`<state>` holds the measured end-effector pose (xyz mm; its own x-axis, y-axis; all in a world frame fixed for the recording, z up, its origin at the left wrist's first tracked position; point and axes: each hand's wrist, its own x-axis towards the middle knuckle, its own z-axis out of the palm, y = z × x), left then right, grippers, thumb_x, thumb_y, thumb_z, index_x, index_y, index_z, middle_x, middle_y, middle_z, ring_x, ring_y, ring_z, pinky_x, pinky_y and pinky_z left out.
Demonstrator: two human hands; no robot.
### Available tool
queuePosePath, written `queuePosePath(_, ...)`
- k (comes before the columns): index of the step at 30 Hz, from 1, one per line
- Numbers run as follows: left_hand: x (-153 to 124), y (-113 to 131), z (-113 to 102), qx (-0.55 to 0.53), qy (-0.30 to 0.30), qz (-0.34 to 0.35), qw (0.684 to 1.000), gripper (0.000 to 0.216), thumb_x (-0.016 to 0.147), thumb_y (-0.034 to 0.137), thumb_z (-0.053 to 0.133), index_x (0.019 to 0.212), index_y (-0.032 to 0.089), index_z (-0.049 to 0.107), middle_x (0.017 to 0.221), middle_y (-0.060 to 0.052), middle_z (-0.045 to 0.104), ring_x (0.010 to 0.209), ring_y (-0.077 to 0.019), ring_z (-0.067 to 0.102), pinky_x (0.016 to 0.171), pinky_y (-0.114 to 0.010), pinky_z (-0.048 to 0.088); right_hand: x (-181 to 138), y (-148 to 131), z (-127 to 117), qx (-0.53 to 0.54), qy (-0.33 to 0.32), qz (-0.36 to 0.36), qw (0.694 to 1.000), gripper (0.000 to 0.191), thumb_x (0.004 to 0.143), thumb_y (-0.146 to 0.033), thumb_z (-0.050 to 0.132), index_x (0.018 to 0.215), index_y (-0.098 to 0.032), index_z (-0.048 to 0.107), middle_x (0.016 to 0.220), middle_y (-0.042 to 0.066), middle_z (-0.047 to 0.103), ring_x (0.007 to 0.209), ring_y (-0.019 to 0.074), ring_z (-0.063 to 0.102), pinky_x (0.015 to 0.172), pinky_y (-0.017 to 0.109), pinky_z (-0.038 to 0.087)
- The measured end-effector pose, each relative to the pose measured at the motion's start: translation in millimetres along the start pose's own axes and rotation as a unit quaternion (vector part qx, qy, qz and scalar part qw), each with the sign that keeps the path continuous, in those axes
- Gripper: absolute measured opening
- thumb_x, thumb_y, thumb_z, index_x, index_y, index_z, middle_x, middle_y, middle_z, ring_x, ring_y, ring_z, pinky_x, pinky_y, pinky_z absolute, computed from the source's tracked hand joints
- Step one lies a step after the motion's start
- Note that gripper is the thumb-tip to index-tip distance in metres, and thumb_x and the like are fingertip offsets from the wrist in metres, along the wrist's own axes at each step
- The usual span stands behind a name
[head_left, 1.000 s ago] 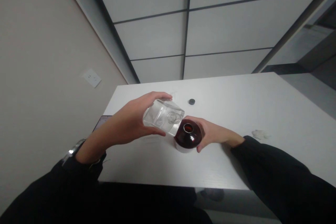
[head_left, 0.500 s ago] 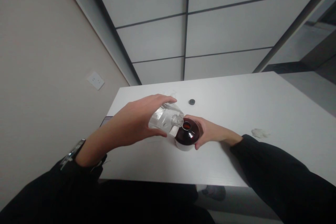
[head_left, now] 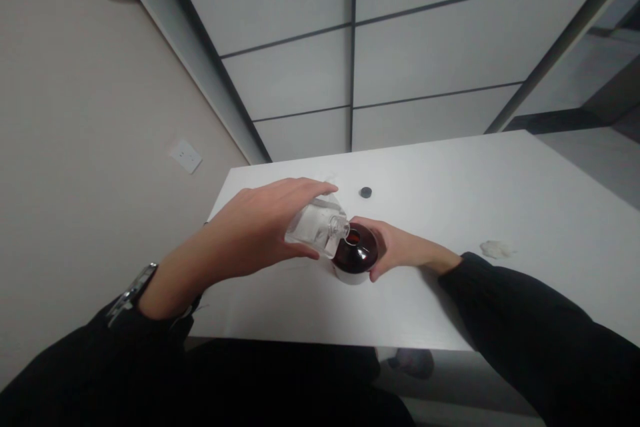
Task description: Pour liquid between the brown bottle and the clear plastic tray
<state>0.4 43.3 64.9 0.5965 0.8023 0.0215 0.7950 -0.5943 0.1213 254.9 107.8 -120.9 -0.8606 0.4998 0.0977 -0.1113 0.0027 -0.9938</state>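
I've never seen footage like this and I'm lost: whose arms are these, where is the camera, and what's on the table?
No machine here: these are a person's two bare hands, in black sleeves. The camera sits on that person's head and looks forward and down, so the arms reach in from the bottom edge. The left hand holds a clear bottle tipped over, its mouth at the open neck of a dark bottle. The dark bottle stands on the white table with the right hand around it. Whether anything is flowing I cannot tell. Farther back on the table lies a small black cap, and off to the right a small white wad. A watch sits on the left wrist.
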Motion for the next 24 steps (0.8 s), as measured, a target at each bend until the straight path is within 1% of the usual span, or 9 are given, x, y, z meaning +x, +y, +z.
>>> queuePosePath(4, 0.4, 2.4, -3.1, 0.021, 0.003, 0.011, 1.000, 0.075, 0.088, 0.042, 0.085, 0.153, 0.027, 0.053, 0.150, -0.009, 0.068, 0.135, -0.0314, 0.066, 0.109, -0.042, 0.056, -0.7, 0.1, -0.6, -0.004, -0.002, 0.004, 1.000, 0.096, 0.058, -0.044, 0.104, 0.141, -0.022, 0.062, 0.137, 0.010, 0.069, 0.131, 0.0315, 0.063, 0.121, 0.052, 0.042)
queuePosePath(7, 0.8, 5.1, -5.6, 0.041, -0.011, 0.001, 0.999, 0.073, 0.089, 0.040, 0.084, 0.154, 0.029, 0.053, 0.151, -0.008, 0.067, 0.137, -0.0300, 0.065, 0.110, -0.040, 0.055, -1.7, 1.7, -1.3, -0.006, 0.001, 0.004, 1.000, 0.099, 0.058, -0.047, 0.104, 0.144, -0.023, 0.061, 0.138, 0.010, 0.069, 0.132, 0.0316, 0.063, 0.121, 0.051, 0.042)
queuePosePath(12, 2.3, 10.6, -10.1, 0.048, -0.030, -0.016, 0.998, 0.073, 0.089, 0.037, 0.084, 0.154, 0.030, 0.052, 0.153, -0.008, 0.065, 0.140, -0.0308, 0.063, 0.111, -0.040, 0.053, -2.2, 4.1, -2.2, -0.009, 0.004, -0.005, 1.000, 0.098, 0.058, -0.042, 0.105, 0.145, -0.025, 0.062, 0.141, 0.010, 0.068, 0.134, 0.0319, 0.062, 0.121, 0.051, 0.042)
queuePosePath(17, 3.5, 13.5, -13.1, 0.056, -0.036, -0.017, 0.998, 0.072, 0.089, 0.035, 0.084, 0.153, 0.030, 0.053, 0.154, -0.007, 0.065, 0.140, -0.0302, 0.063, 0.111, -0.039, 0.053, -1.3, 5.1, -1.8, -0.001, 0.003, -0.008, 1.000, 0.099, 0.058, -0.043, 0.105, 0.145, -0.025, 0.062, 0.139, 0.009, 0.069, 0.131, 0.0312, 0.063, 0.119, 0.050, 0.044)
queuePosePath(20, 2.8, 13.0, -13.9, 0.064, -0.033, -0.014, 0.997, 0.074, 0.089, 0.036, 0.084, 0.155, 0.030, 0.052, 0.154, -0.008, 0.064, 0.140, -0.0302, 0.063, 0.113, -0.039, 0.052, -0.9, 4.1, -1.0, 0.006, 0.000, -0.003, 1.000, 0.098, 0.057, -0.042, 0.105, 0.144, -0.025, 0.063, 0.137, 0.009, 0.070, 0.128, 0.0305, 0.064, 0.118, 0.049, 0.045)
queuePosePath(24, 1.8, 12.9, -15.1, 0.074, -0.036, -0.017, 0.996, 0.074, 0.089, 0.038, 0.084, 0.155, 0.031, 0.051, 0.155, -0.007, 0.064, 0.140, -0.0305, 0.063, 0.110, -0.039, 0.054, -1.4, 1.7, -0.5, 0.009, -0.003, 0.001, 1.000, 0.097, 0.058, -0.040, 0.105, 0.144, -0.024, 0.062, 0.137, 0.009, 0.070, 0.127, 0.0302, 0.065, 0.118, 0.050, 0.046)
